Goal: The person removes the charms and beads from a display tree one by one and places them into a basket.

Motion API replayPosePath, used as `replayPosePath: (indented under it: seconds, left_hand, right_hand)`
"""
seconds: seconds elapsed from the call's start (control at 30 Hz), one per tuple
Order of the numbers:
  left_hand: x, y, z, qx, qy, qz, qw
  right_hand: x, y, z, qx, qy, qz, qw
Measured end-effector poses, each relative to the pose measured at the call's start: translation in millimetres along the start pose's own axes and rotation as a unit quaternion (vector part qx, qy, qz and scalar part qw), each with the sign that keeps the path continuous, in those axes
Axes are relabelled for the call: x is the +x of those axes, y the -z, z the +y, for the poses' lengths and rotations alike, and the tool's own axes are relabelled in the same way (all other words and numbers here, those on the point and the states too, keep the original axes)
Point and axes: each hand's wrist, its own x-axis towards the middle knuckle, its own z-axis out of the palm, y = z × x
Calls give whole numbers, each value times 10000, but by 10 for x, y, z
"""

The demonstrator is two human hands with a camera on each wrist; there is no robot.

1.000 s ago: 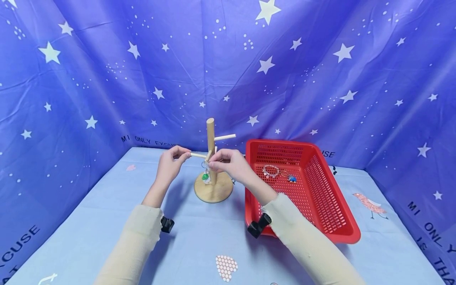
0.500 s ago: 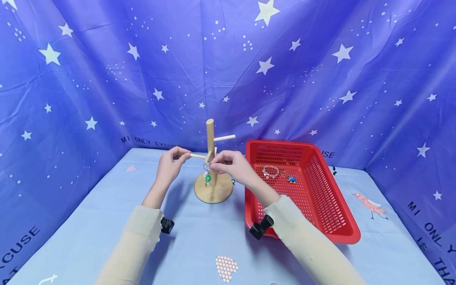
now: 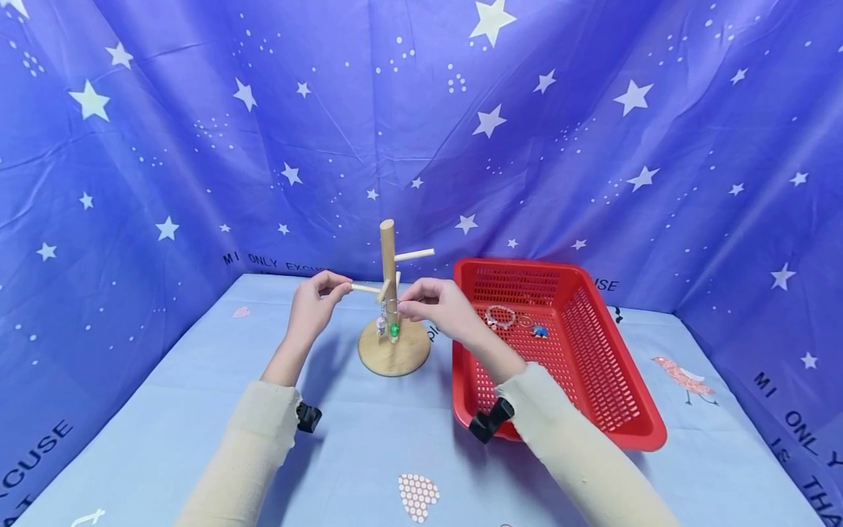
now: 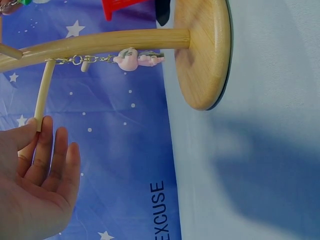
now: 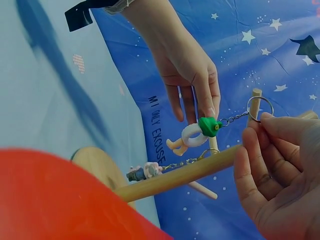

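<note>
My left hand [image 3: 314,307] pinches the tip of a thin peg [image 4: 45,92] on the wooden stand [image 3: 388,252]. A keychain with a pinkish figure [image 4: 129,59] hangs from that peg, close to the post. Between thumb and fingertips, my right hand [image 5: 280,170] pinches the metal ring [image 5: 261,100] of a second keychain. Its green-topped figure with a white ring [image 5: 209,127] dangles from a short chain. In the right wrist view the ring overlaps the end of another peg [image 5: 254,106]; whether it is around the peg, I cannot tell.
A red perforated basket [image 3: 619,351] stands right of the stand. Inside it lie a beaded bracelet [image 3: 501,316] and a keychain with a blue figure [image 3: 539,331]. Another peg [image 3: 415,255] juts rightward, high on the post. A starry curtain [image 3: 560,168] hangs behind.
My right hand has moved slightly right and down with the green-topped keychain, which now hangs apart from the pinkish one. My left hand keeps its place on the peg.
</note>
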Motion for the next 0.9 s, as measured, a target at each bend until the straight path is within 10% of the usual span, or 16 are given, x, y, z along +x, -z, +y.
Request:
replayPosePath:
  seconds: [0.9]
  left_hand:
    - [9, -3, -12, 45, -92, 36, 9999]
  right_hand:
    - [-102, 383, 197, 143, -86, 390, 9991]
